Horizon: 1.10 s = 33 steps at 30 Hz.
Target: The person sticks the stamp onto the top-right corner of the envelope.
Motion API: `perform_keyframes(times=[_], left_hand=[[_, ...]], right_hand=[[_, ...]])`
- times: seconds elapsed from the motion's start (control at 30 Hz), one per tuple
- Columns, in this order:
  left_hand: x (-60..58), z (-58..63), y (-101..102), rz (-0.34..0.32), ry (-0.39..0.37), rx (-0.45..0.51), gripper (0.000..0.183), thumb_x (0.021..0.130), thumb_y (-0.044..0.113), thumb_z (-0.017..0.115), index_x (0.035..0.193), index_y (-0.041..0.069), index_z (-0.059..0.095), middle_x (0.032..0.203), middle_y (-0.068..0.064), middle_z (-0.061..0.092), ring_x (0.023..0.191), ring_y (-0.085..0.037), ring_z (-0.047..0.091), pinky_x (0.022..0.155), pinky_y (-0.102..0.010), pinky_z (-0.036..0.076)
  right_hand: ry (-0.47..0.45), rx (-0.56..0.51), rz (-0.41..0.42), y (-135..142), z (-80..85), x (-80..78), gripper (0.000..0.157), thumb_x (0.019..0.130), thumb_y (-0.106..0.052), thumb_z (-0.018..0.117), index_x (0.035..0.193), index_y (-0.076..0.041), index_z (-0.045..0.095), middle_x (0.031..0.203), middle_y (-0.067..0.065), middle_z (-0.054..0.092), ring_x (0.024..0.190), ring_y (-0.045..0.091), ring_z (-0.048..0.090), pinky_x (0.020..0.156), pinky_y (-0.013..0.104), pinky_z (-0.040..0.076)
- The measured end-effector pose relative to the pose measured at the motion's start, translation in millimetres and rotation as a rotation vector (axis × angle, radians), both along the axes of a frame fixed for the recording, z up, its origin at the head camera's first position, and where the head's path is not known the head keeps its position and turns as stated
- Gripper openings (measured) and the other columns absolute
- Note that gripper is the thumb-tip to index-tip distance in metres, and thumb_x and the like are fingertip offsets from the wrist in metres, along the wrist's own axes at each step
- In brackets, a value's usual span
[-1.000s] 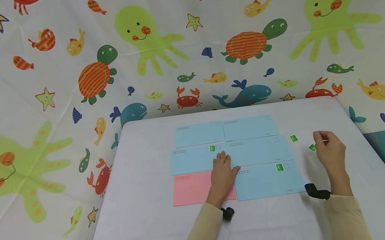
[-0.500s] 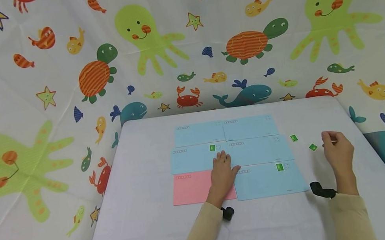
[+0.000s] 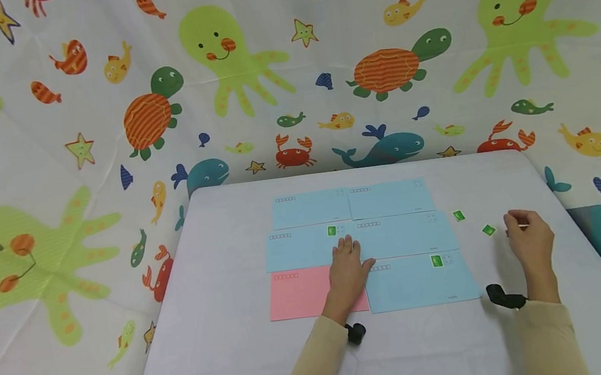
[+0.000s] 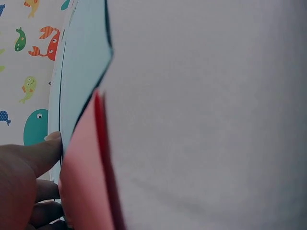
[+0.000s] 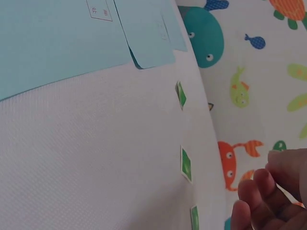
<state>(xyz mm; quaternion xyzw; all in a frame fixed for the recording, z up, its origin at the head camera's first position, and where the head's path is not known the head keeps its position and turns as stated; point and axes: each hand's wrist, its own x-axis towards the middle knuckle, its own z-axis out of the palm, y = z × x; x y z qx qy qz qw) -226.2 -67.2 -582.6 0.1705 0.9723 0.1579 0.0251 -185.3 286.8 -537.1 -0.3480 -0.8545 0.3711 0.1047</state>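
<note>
My left hand [image 3: 347,278] lies flat across a pink envelope [image 3: 300,296], its fingertips on the blue envelope [image 3: 299,252] behind. In the left wrist view its thumb rests along the blue envelopes' edge, beside the pink one. Off the right side of the envelopes, my right hand [image 3: 531,245] hovers over the table with loosely curled fingers [image 5: 261,177]; nothing shows between them. Two green stamps [image 3: 459,216] lie loose left of it in the head view. A further stamp [image 5: 194,218], cut by the frame edge in the right wrist view, is hidden from the head view.
Several blue envelopes [image 3: 406,235] are laid edge to edge in rows. Green stamps sit on the front right envelope [image 3: 418,288] and on the middle left one. A white cloth covers the table [image 3: 224,301]; a sea-animal curtain [image 3: 275,66] hangs behind and at the sides.
My right hand has shifted to the right and slightly toward me, uncovering the nearer loose stamp. The left hand stays where it was.
</note>
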Motion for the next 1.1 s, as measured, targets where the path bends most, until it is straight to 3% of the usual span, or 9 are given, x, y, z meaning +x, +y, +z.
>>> perform_keyframes(times=[0.4,0.67,0.83,1.1], left_hand=[[0.6,-1.9,-1,-0.002,0.002,0.009,0.063,0.099,0.046,0.057,0.144,0.001,0.053,0.156,-0.017,0.044,0.149,-0.030,0.038,0.121,-0.044,0.033],[0.4,-2.9,-1,0.003,0.001,0.019,0.064,0.099,0.047,0.058,0.144,0.001,0.053,0.157,-0.017,0.044,0.149,-0.030,0.037,0.121,-0.043,0.033],[0.4,-1.1,-1,0.000,0.001,0.015,0.064,0.099,0.047,0.057,0.144,0.001,0.053,0.157,-0.017,0.043,0.150,-0.030,0.036,0.122,-0.043,0.032],[-0.4,-1.5,0,0.004,-0.002,0.031,0.063,0.099,0.045,0.058,0.143,0.000,0.053,0.156,-0.017,0.043,0.149,-0.031,0.037,0.122,-0.044,0.032]], right_hand=[[-0.050,-0.066,0.023,6,-12.6,-2.8,0.049,0.104,-0.030,0.049,0.145,-0.002,0.047,0.126,0.018,0.056,0.078,0.003,0.052,0.056,0.009,0.043],[-0.065,-0.051,0.073,3,-16.1,-3.0,0.049,0.103,-0.023,0.052,0.143,0.004,0.047,0.131,0.025,0.052,0.102,0.028,0.057,0.058,0.012,0.040],[-0.091,-0.067,0.088,2,-18.0,-4.1,0.049,0.101,-0.020,0.052,0.144,0.005,0.046,0.137,0.028,0.048,0.117,0.039,0.053,0.071,0.025,0.043],[-0.113,-0.050,0.155,8,-26.2,-11.8,0.054,0.098,-0.019,0.057,0.144,0.007,0.044,0.138,0.031,0.048,0.119,0.045,0.051,0.089,0.050,0.049]])
